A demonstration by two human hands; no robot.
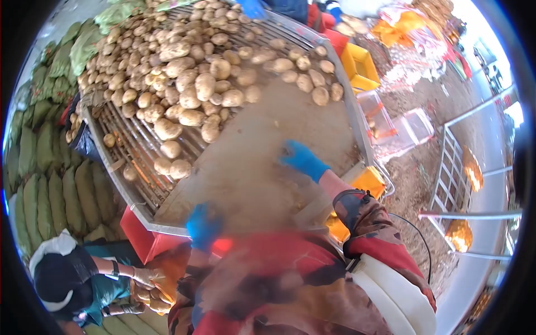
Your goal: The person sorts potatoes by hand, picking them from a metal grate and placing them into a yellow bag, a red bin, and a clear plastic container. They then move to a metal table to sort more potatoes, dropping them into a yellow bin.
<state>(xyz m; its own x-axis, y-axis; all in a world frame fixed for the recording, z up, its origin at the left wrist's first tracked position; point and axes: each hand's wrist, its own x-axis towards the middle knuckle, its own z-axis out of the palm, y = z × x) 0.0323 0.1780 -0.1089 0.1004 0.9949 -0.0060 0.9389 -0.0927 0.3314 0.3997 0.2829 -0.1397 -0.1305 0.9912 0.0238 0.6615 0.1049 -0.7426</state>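
A large heap of potatoes (190, 78) lies on a metal sorting table with bars (134, 159) and a flat, dusty sheet area (251, 167). My right hand (303, 159), in a blue glove, hovers over or rests on the flat sheet, with no potato visible at it; its fingers look spread, pointing left. Near the table's front edge is my left hand (204, 226), also blue-gloved and smeared by motion, so its fingers cannot be made out. Several potatoes (320, 95) sit apart at the table's upper right.
A co-worker (67, 273) at lower left holds an orange net bag (170, 273) of potatoes. Another person's blue-gloved hand (252, 8) is at the far edge. Green sacks (56, 204) line the left. Yellow crate (359, 67), clear crates (410, 128) and a metal frame (452, 173) are right.
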